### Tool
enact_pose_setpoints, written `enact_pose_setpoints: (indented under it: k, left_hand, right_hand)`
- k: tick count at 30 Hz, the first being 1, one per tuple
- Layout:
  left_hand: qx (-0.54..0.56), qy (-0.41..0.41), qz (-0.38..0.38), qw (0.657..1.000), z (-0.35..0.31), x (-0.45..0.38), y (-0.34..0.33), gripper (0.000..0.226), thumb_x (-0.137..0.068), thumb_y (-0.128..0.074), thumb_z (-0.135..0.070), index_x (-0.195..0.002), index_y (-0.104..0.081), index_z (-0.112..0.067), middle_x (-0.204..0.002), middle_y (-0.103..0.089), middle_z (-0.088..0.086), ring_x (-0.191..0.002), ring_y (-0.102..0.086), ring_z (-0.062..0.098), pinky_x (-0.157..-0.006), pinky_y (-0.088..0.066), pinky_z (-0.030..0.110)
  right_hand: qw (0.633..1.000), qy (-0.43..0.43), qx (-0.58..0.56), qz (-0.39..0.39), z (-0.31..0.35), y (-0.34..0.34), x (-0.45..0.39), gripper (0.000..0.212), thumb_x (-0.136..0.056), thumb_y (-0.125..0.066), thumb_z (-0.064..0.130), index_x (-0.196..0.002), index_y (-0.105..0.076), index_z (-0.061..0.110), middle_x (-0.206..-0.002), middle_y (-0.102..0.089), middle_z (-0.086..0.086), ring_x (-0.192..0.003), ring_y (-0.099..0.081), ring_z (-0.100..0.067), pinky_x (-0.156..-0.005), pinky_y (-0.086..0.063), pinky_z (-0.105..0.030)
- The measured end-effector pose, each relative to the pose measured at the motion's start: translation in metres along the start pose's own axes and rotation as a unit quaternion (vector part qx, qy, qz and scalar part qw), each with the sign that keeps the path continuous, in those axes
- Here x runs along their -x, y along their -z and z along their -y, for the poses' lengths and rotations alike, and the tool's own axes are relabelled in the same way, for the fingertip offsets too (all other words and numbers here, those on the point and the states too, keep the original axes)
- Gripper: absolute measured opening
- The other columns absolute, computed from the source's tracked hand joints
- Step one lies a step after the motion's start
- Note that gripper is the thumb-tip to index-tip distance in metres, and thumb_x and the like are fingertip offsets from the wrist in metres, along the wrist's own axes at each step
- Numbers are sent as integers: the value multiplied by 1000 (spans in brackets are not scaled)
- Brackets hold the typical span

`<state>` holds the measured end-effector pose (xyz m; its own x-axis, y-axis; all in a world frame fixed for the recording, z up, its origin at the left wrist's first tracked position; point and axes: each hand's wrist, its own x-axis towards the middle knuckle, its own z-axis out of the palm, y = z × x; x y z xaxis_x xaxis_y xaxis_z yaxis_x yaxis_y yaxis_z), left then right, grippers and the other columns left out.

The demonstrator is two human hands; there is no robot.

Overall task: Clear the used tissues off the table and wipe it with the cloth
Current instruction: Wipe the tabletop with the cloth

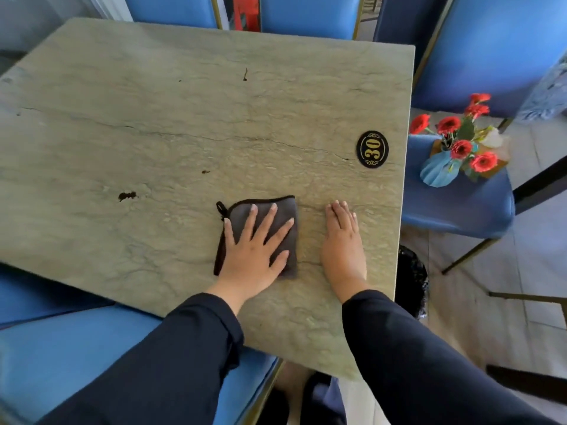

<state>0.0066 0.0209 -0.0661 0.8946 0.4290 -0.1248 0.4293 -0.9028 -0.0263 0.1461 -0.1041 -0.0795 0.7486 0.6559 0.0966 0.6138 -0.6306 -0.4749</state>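
Stone-patterned table (184,118) bore dark stains (127,196) at nine o'clock. Left hand (251,256), fingers spread, pressed the grey cloth (285,216) flat near centre; right hand (343,243), fingers together, lay palm-down at its three o'clock.

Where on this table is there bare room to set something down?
Most of the table is bare: the whole far half up to the chairs, and the left side apart from small dark spots. The near right is taken: left hand flat on the cloth, right hand beside it, number plate by the right edge.
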Motion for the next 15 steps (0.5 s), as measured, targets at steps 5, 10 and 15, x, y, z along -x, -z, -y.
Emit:
enact_pose_setpoints:
  k: [5, 10, 15]
  left_hand:
    - [-40, -294, 44, 954, 26, 29, 7, 61, -95, -25, -57, -148, 2, -45, -160, 12, -6, -147, 14, 26, -109, 7, 68]
    - [-38, -204, 89, 974, 91, 5, 12, 60, -88, -7, -64, -141, 17, -53, -153, 30, -18, -142, 29, 15, -112, 8, 63]
    - [-19, -153, 58, 986, 103, 13, 4, 59, -88, 6, -64, -142, 21, -47, -156, 26, -8, -143, 26, 27, -107, 0, 70]
  right_hand:
    - [995, -85, -51, -19, 29, -7, 9, 62, -87, -34, -10, -147, -27, 2, -158, -19, -11, -148, -3, -22, -116, 10, -27]
    - [989, -133, -43, -38, 51, -21, 17, 56, -90, -35, -8, -145, -31, 2, -157, -22, -10, -148, -5, -23, -119, 6, -32]
    - [974, -213, -55, -48, 83, -30, 10, 57, -90, -38, -5, -146, -29, 3, -158, -19, -8, -148, -1, -23, -119, 4, -35]
